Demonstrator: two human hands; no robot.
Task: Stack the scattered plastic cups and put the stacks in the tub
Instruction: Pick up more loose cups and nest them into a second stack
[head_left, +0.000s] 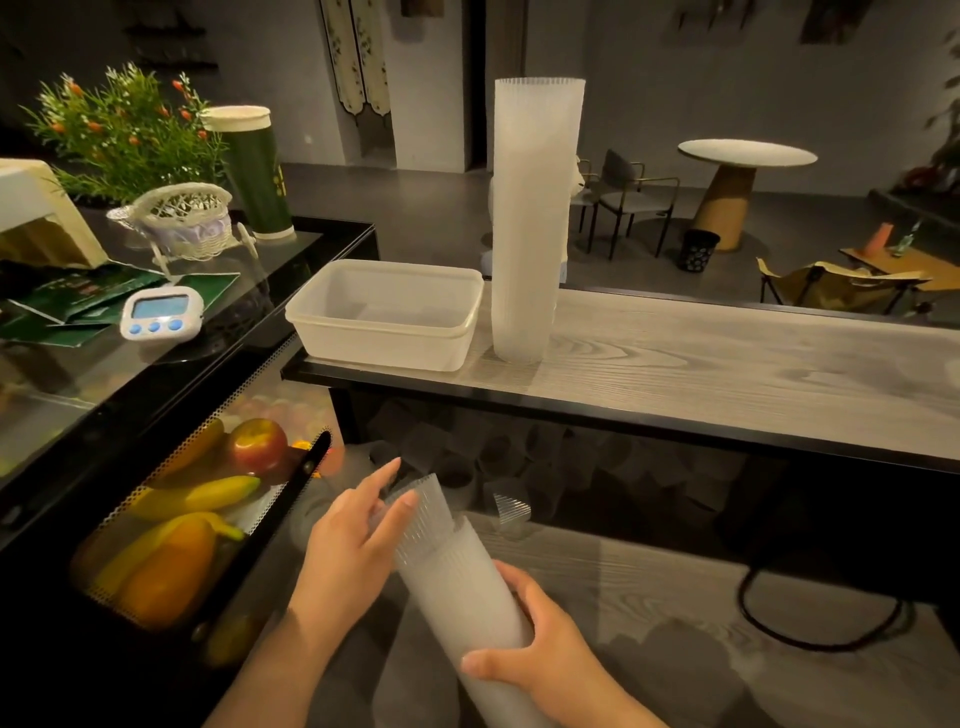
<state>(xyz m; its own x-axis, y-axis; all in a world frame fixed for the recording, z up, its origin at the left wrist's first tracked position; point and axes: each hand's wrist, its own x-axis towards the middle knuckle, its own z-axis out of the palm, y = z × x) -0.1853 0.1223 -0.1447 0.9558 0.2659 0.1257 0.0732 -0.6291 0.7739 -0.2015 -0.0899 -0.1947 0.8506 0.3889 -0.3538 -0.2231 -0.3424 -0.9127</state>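
A translucent ribbed cup stack (457, 587) lies tilted over the lower counter, its open rims pointing up and left. My right hand (535, 649) grips the stack near its bottom end. My left hand (353, 540) pinches the top cup (423, 512) at the stack's mouth, forefinger stretched out. A tall stack of cups (530, 218) stands upright on the upper shelf. Beside it on the left sits the white plastic tub (384, 343), nothing inside. Several loose cups (511, 506) lie scattered in the dark space under the shelf.
The upper wooden shelf (727, 374) stretches to the right. A black mesh basket (171, 525) with bananas and an apple sits at the left. A timer (158, 312), a wicker basket and a green canister stand on the glass counter. A black cable (821, 618) loops at the right.
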